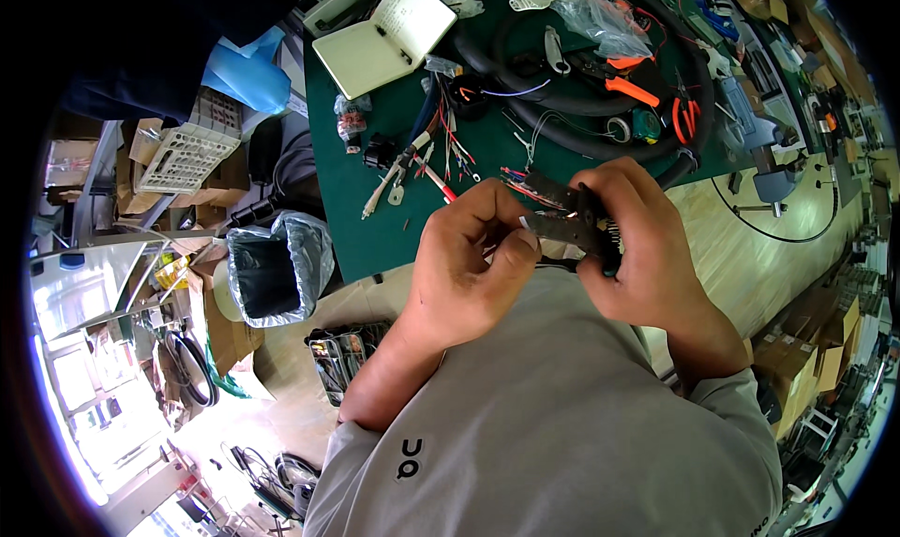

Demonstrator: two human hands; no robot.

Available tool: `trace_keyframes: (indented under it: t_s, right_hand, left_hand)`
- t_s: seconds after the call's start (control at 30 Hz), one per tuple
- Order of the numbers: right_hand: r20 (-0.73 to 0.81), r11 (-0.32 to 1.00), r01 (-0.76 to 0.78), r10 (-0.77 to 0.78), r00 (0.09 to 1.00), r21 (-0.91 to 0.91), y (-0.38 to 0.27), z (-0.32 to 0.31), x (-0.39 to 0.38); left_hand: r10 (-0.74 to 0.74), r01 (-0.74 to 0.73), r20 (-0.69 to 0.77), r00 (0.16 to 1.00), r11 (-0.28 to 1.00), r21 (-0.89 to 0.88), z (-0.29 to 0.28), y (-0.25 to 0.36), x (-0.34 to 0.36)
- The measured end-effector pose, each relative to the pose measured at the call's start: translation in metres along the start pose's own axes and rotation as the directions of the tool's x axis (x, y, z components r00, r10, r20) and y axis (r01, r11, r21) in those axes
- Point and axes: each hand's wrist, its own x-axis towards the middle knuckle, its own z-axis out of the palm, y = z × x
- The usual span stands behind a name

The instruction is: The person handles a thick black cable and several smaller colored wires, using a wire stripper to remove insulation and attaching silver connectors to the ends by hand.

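Observation:
Close in front of my body, my right hand (642, 237) grips a black multi-pin connector (600, 229) with a row of thin metal pins on its right side. Two dark arms reach leftward from it. My left hand (473, 265) is closed, thumb and forefinger pinching at the tip of the lower arm, where a small pale end shows. Its other fingers curl out of sight. Thin red and blue wires (525, 186) run behind the upper arm. A cable bundle (441, 134) with stripped, coloured ends lies on the green table mat (361, 227) beyond my left hand.
A thick black cable (581, 148) coils on the mat, with orange-handled pliers (687, 115) and a tape measure (645, 124) by it. An open notebook (389, 35) lies at the far left. Left of the table stands a lined bin (281, 270); cardboard boxes (797, 359) are at right.

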Motion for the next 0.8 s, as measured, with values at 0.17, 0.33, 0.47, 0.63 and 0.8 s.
trace_keyframes:
  t_s: [0.17, 0.33, 0.47, 0.63, 0.8]
  right_hand:
    - [0.012, 1.000, 0.020, -0.020, 1.000, -0.009, -0.002, 0.001, 0.000]
    - [0.005, 0.998, 0.056, -0.056, 0.998, -0.004, -0.002, 0.005, -0.001]
    - [0.004, 0.999, 0.039, -0.039, 0.999, 0.033, -0.002, 0.007, -0.004]
    - [0.017, 0.998, 0.050, -0.051, 0.999, 0.034, -0.004, 0.004, -0.004]
    - [0.014, 0.998, 0.056, -0.056, 0.998, 0.029, -0.004, 0.003, -0.003]
  left_hand:
    - [-0.001, 0.001, -0.014, 1.000, 1.000, -0.001, 0.000, -0.001, -0.004]
    - [-0.031, 0.036, -0.059, 0.998, 0.997, 0.073, 0.000, 0.002, -0.009]
    - [-0.028, 0.031, -0.088, 0.996, 0.999, 0.039, 0.003, 0.005, -0.010]
    - [-0.004, 0.009, -0.071, 0.997, 0.998, 0.067, -0.001, 0.001, -0.012]
    - [0.025, -0.019, -0.064, 0.998, 0.996, 0.083, -0.002, 0.002, -0.012]
